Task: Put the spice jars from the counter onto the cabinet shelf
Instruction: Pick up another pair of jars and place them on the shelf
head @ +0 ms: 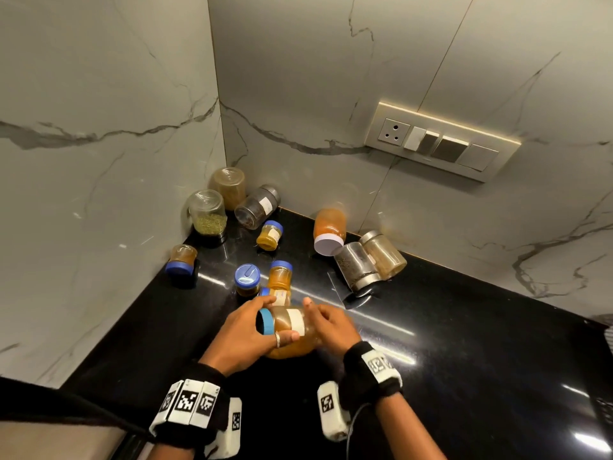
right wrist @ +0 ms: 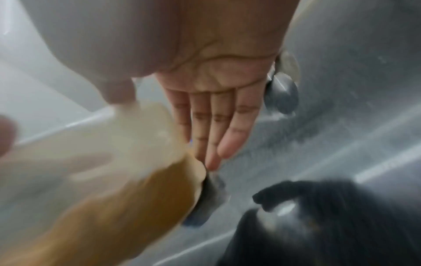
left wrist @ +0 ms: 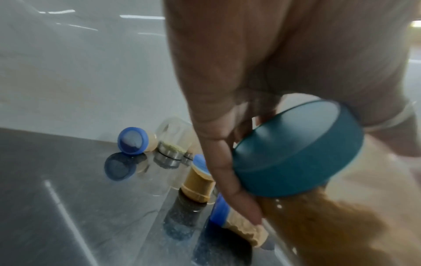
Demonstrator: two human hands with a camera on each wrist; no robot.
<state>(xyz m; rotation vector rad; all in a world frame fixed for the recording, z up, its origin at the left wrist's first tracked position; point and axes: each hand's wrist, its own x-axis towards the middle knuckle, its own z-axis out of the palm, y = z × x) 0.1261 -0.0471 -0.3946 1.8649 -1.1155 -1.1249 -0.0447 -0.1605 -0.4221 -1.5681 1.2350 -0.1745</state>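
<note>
The big jar was gripped by the left hand, right hand flat-fingered beside it; a level lift seemed wise, clear of jars beyond the fingertips.

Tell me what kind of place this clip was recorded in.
Most likely a home kitchen corner: a glossy black counter meets marble-look wall panels, a socket-and-switch plate sits on the wall, and spice jars lie scattered on the counter.

A glossy black desk stretches beneath the fingers and away to their right. Marble-veined wall tiles rise beyond them, meeting in a corner. A switch panel with one socket sits up-right of them.
</note>
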